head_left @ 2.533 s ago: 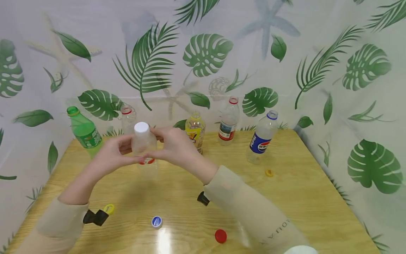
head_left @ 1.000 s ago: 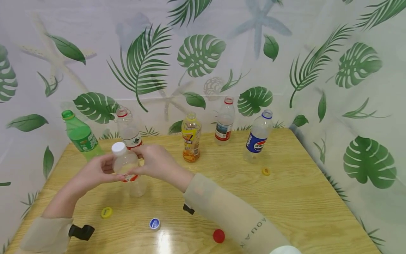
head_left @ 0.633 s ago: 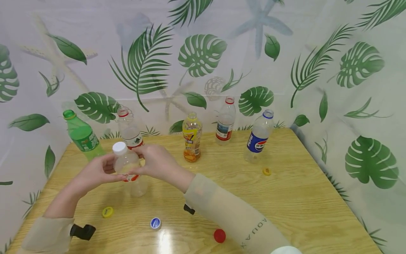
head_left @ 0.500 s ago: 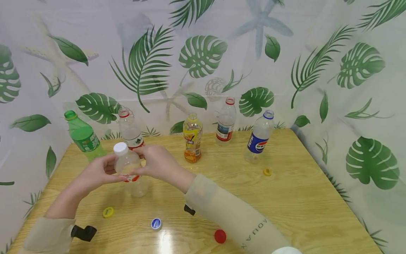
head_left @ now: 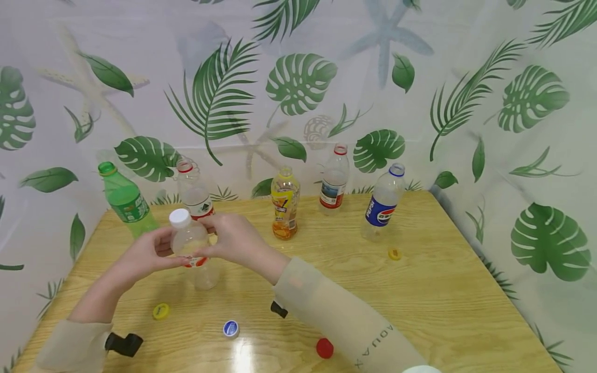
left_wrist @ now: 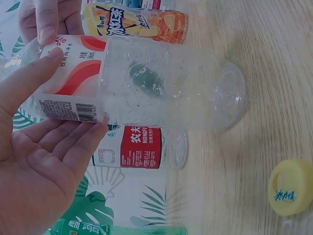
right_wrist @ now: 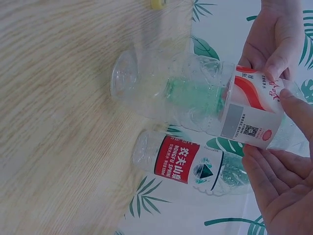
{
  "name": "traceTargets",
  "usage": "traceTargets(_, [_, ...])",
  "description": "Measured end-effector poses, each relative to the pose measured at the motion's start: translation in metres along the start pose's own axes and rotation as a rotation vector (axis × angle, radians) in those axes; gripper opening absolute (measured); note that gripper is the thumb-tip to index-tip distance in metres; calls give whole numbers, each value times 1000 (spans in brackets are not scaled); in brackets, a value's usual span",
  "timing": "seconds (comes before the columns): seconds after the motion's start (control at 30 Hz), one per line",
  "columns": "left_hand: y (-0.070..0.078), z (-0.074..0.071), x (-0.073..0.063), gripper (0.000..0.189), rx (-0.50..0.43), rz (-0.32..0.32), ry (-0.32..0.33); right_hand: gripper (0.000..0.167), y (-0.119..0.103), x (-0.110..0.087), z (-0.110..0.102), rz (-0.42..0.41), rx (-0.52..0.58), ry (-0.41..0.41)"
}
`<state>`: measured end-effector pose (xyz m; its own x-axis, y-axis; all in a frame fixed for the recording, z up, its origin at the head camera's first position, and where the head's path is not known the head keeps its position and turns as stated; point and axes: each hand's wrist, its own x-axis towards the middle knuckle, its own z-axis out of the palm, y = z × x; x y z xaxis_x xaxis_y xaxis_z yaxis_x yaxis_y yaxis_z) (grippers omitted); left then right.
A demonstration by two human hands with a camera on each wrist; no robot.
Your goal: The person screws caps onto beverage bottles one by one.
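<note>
1. Leaf-printed sheeting (head_left: 298,31) backs the wooden counter (head_left: 443,311) in the head view. The white-capped bottle (head_left: 188,241) is at the counter's left part, roughly upright, in front of a red-labelled bottle (head_left: 196,194) and partly covering it. The left hand (head_left: 144,254) and right hand (head_left: 235,235) grasp it from either side, thumbs toward the viewer. Their fingers cover much of its label, and a white shape (head_left: 422,369) at the bottom edge is too cut off to identify.

2. From the left wrist, the bottle looks clear and without drink, so it should be light, thin-walled and easily dented. Both thumbs lie on the label (left_wrist: 73,81); that paper-like band probably gives better grip than the slick bare plastic below. Neck and cap fall outside the frame, and the green bottle (left_wrist: 80,227) is cut by the lower edge.

3. Seen from the right wrist, the fingers curve round the label's sides; a gentle hold there should suffice, since squeezing could buckle the wall. A green patch shows blurrily through the plastic. Whether the base touches the counter, I cannot tell.
</note>
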<state>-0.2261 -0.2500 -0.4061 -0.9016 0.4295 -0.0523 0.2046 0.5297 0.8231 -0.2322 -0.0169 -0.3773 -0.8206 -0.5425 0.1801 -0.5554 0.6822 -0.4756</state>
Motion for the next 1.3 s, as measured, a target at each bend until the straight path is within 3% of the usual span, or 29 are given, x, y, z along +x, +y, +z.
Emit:
traceTargets(0.6, [7, -8, 1, 68, 96, 58, -55, 61, 1, -2, 1, -20, -22, 14])
traceTargets(0.93, [12, -14, -3, 69, 145, 72, -42, 59, 1, -1, 1, -24, -18, 11])
traceTargets(1.3, [25, -33, -9, 56, 125, 102, -15, 59, 1, 0, 2, -14, -2, -9])
